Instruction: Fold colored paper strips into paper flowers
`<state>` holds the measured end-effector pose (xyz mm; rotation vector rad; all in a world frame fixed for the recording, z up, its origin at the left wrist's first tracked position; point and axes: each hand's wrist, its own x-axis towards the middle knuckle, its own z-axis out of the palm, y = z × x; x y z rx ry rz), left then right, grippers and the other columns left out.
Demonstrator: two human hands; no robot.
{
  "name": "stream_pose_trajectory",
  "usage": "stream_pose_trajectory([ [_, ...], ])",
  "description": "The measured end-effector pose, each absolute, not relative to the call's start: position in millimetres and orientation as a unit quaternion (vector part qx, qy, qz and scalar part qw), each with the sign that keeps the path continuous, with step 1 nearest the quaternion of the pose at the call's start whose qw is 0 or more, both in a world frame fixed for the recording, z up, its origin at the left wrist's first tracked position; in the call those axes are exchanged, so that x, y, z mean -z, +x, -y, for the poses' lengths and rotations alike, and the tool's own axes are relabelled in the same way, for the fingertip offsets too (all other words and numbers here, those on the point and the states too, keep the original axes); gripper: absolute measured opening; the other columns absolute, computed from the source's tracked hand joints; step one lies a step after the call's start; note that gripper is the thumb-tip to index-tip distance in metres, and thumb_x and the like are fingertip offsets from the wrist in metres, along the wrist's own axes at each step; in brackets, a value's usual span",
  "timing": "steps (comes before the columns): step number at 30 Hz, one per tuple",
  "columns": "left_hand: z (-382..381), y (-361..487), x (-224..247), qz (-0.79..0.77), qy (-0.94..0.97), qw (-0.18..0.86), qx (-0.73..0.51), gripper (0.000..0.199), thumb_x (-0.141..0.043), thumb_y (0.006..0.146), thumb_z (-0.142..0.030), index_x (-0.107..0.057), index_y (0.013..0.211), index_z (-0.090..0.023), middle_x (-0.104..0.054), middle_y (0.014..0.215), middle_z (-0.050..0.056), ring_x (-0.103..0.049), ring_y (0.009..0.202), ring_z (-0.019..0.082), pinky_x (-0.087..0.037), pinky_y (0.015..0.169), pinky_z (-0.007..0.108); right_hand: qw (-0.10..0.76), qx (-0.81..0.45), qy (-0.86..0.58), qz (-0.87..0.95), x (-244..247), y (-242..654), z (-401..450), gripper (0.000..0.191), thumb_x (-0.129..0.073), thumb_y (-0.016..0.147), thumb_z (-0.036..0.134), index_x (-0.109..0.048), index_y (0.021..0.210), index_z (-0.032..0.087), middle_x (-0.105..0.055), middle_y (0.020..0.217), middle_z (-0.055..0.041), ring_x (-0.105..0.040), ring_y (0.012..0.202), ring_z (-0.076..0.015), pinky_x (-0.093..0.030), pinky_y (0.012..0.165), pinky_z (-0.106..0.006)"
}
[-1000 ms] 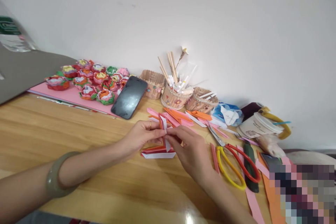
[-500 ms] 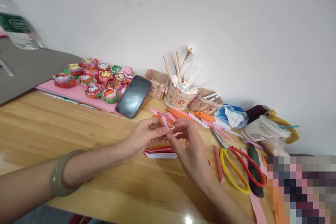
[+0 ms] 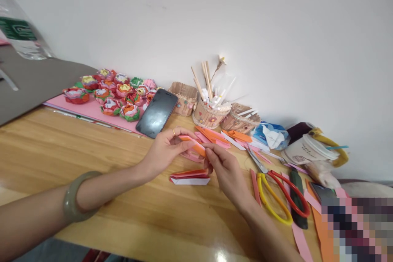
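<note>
Between my two hands is a folded strip of orange and pink paper (image 3: pixel 198 147), slanting down to the right. My left hand (image 3: pixel 168 149) pinches its left part, thumb on top. The fingertips of my right hand (image 3: pixel 221 166) close on its right end. Just below, a small stack of folded papers (image 3: pixel 189 177), red, orange and white, lies on the wooden table (image 3: pixel 129 213). Behind my hands are more folded orange, pink and white pieces (image 3: pixel 213 136).
Paper flowers (image 3: pixel 110 107) stand on a pink sheet at the left, beside a phone (image 3: pixel 157 112). Decorated baskets (image 3: pixel 211 115) line the wall. Scissors (image 3: pixel 267 172), a dark green tool (image 3: pixel 296 196) and a white cup (image 3: pixel 310 148) are at the right.
The folded paper in my hands has turned, so its orange face now shows and it lies flatter. My right hand has shifted slightly down, its fingers drawn closer together.
</note>
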<state>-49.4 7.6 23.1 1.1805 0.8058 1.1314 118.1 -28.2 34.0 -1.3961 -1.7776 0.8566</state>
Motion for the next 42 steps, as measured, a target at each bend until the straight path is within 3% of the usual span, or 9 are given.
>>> stream_pose_trajectory([
  [4,-6,-49,-20,-0.353,0.530,0.581,-0.507,0.020,-0.067,0.070,-0.031,-0.060,0.080,-0.015,-0.060,0.062,-0.003,-0.056,0.056,0.009,-0.049,0.058,0.022,0.315,-0.277,-0.569,0.707,-33,116,31,0.043,-0.029,0.095,0.042,-0.060,0.079,0.017,-0.058,0.064,-0.0016,-0.056,0.064,-0.0155,-0.045,0.060,-0.026],
  [8,0,-46,-18,-0.323,0.540,0.597,-0.497,0.018,-0.059,0.079,-0.033,-0.050,0.082,-0.018,-0.053,0.052,-0.007,-0.052,0.046,0.007,-0.044,0.049,0.020,0.349,-0.236,-0.547,0.723,-29,112,35,0.041,-0.029,0.095,0.040,-0.056,0.115,0.018,-0.063,0.112,-0.0097,-0.055,0.111,-0.0213,-0.042,0.093,-0.036],
  [11,4,-45,-18,-0.302,0.541,0.621,-0.480,0.020,-0.055,0.081,-0.036,-0.043,0.083,-0.020,-0.049,0.047,-0.010,-0.047,0.039,0.006,-0.038,0.042,0.017,0.347,-0.198,-0.542,0.739,-25,110,37,0.043,-0.034,0.094,0.041,-0.043,0.130,0.018,-0.054,0.130,-0.0113,-0.049,0.121,-0.0227,-0.040,0.097,-0.039],
  [20,6,-45,-19,-0.329,0.507,0.637,-0.478,0.029,-0.065,0.073,-0.036,-0.044,0.073,-0.018,-0.052,0.047,-0.009,-0.047,0.036,0.005,-0.037,0.038,0.015,0.362,-0.061,-0.475,0.800,-25,110,36,0.028,-0.035,0.095,0.026,-0.060,0.103,0.017,-0.071,0.089,-0.0072,-0.066,0.081,-0.0166,-0.049,0.068,-0.025],
  [25,6,-47,-23,-0.319,0.513,0.659,-0.449,0.030,-0.068,0.070,-0.036,-0.044,0.071,-0.017,-0.057,0.049,-0.006,-0.049,0.039,0.006,-0.039,0.040,0.017,0.341,-0.159,-0.483,0.791,-43,121,33,0.028,-0.037,0.093,0.028,-0.064,0.088,0.018,-0.068,0.075,-0.0039,-0.064,0.068,-0.0151,-0.046,0.061,-0.023],
  [30,1,-51,-31,-0.332,0.578,0.664,-0.337,0.023,-0.065,0.072,-0.035,-0.050,0.076,-0.017,-0.060,0.055,-0.004,-0.052,0.046,0.008,-0.039,0.045,0.020,0.171,-0.266,-0.492,0.811,-72,142,32,0.020,-0.047,0.090,0.029,-0.064,0.095,0.021,-0.063,0.059,0.0021,-0.059,0.056,-0.0132,-0.043,0.060,-0.023],
  [36,-2,-57,-42,-0.348,0.766,0.506,-0.190,0.025,-0.056,0.077,-0.034,-0.059,0.062,-0.016,-0.062,0.063,0.000,-0.056,0.059,0.012,-0.039,0.054,0.022,0.025,-0.249,-0.447,0.859,-77,150,36,0.012,-0.057,0.082,0.018,-0.069,0.080,0.020,-0.070,0.076,-0.0010,-0.060,0.068,-0.0134,-0.040,0.062,-0.022],
  [38,-2,-59,-43,-0.364,0.806,0.428,-0.186,0.018,-0.057,0.076,-0.033,-0.065,0.077,-0.017,-0.067,0.080,0.003,-0.060,0.074,0.016,-0.043,0.063,0.025,-0.020,-0.252,-0.430,0.867,-73,147,39,0.013,-0.058,0.081,0.016,-0.070,0.077,0.020,-0.070,0.076,-0.0008,-0.061,0.069,-0.0134,-0.038,0.063,-0.023],
  [42,3,-59,-33,-0.357,0.870,0.316,-0.123,0.043,-0.061,0.070,-0.025,-0.057,0.113,-0.024,-0.061,0.119,0.005,-0.056,0.106,0.025,-0.043,0.087,0.035,-0.061,-0.218,-0.420,0.879,-67,138,43,0.013,-0.059,0.077,0.013,-0.069,0.072,0.019,-0.071,0.074,-0.0014,-0.061,0.067,-0.0144,-0.033,0.059,-0.024],
])
